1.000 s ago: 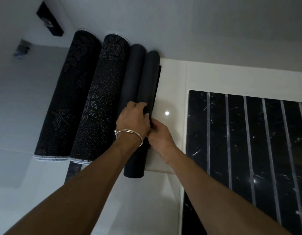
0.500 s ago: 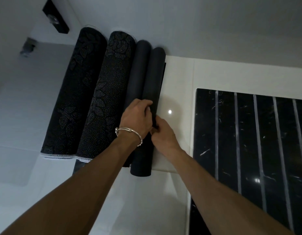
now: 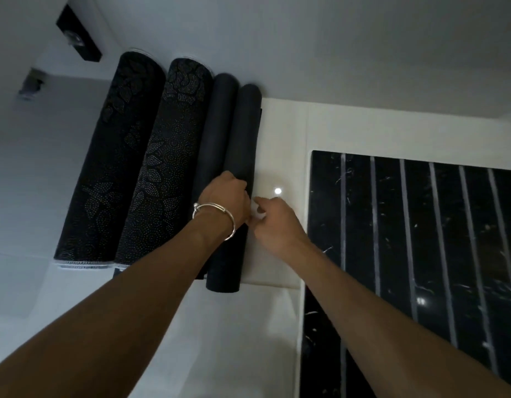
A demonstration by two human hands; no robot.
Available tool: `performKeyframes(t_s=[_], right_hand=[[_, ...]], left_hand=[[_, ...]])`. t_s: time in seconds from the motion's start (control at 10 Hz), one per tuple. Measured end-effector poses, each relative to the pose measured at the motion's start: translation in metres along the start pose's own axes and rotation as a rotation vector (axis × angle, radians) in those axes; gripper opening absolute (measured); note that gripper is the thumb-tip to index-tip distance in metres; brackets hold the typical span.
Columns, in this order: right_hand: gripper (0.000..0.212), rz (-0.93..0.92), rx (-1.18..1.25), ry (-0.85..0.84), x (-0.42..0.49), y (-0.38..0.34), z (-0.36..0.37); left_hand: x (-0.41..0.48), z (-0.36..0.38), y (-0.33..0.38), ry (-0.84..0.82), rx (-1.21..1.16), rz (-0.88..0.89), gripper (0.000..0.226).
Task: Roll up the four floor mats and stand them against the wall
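Your left hand [image 3: 224,198] wears a thin silver bangle [image 3: 214,207] at the wrist. Its fingers curl over the plain dark grey rolled mat [image 3: 243,133] and grip it about halfway along. Your right hand [image 3: 277,222] is just beside that mat, on its right side. Its fingers are loosely bent and hold nothing. It is hard to tell if a fingertip touches the mat.

That mat is at the right end of a row of four. Its near end sticks out closer to you than the others. Touching its left side is a second plain dark grey rolled mat [image 3: 217,124]. Next on the left is a fat black rolled mat with a dotted leaf pattern [image 3: 162,156], and last is another fat black dotted mat [image 3: 113,156]. All four sit side by side, each against the next.

Under your right hand is a shiny cream floor tile [image 3: 280,145] with a bright spot of light [image 3: 278,191] on it. To the right is a black marble floor [image 3: 360,225] with thin pale stripes. At the far end, the four mats meet the pale grey wall [image 3: 363,53].
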State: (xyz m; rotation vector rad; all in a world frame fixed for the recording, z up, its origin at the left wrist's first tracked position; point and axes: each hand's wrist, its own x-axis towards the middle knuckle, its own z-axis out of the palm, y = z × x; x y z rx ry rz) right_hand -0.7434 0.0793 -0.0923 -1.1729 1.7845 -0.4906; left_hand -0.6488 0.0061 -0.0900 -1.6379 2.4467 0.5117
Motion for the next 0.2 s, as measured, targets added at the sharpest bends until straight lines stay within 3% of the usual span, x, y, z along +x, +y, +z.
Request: performKeyframes(t_s=[0.1,0.2], right_hand=[[0.042,0.009,-0.024,-0.028,-0.021,0.016,-0.025],[0.041,0.049,-0.031,-0.007,-0.035,0.030,-0.051]], left_hand=[[0.000,-0.013,0.010,-0.046,0.047,-0.046,0.027],[-0.003,-0.032,0.034,-0.107,0.127,-0.119,0.031]])
